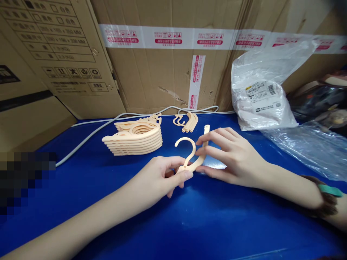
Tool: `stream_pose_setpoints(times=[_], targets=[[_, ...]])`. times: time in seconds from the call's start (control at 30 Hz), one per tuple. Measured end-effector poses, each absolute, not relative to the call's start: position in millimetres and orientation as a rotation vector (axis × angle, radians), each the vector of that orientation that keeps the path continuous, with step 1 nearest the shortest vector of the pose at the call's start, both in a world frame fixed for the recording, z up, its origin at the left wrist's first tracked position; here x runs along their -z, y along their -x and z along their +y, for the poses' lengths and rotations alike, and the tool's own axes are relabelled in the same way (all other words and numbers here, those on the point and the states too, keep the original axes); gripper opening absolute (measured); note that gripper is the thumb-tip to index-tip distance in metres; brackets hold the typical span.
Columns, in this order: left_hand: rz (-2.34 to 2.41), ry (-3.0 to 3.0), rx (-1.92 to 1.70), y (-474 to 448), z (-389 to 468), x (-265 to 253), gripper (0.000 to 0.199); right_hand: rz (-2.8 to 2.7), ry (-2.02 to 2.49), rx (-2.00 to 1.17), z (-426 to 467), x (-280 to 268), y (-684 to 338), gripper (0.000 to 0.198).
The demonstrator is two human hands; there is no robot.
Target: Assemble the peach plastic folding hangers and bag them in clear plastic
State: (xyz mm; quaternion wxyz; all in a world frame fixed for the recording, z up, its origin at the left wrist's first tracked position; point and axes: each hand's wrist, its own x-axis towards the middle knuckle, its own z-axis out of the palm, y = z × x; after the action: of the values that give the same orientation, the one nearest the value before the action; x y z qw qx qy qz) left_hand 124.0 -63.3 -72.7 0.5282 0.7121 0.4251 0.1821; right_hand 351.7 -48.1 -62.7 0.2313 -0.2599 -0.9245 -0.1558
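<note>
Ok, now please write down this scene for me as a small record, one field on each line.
Left grip: pinches the cream hanger at the base of its hook
Right grip: fingers across the hanger's raised arm
Left of hanger: stack of cream hangers
Beyond hanger: short curved pieces
Far right: labelled plastic bag
Surface: blue
Background: cardboard

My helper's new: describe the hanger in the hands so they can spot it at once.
Over the blue tabletop, find the left hand and right hand close together. They hold a cream hanger, its hook rising between them. Unlike the stacked hangers and loose parts behind, it is in hand.
</note>
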Motion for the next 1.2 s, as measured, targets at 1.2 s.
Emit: stream_pose_setpoints(times=[1.2], targets=[[1.041,-2.668,-0.179,-124,-77,73,0.025,-2.427,1.134,0.126,-36,72,-355,0.014]])
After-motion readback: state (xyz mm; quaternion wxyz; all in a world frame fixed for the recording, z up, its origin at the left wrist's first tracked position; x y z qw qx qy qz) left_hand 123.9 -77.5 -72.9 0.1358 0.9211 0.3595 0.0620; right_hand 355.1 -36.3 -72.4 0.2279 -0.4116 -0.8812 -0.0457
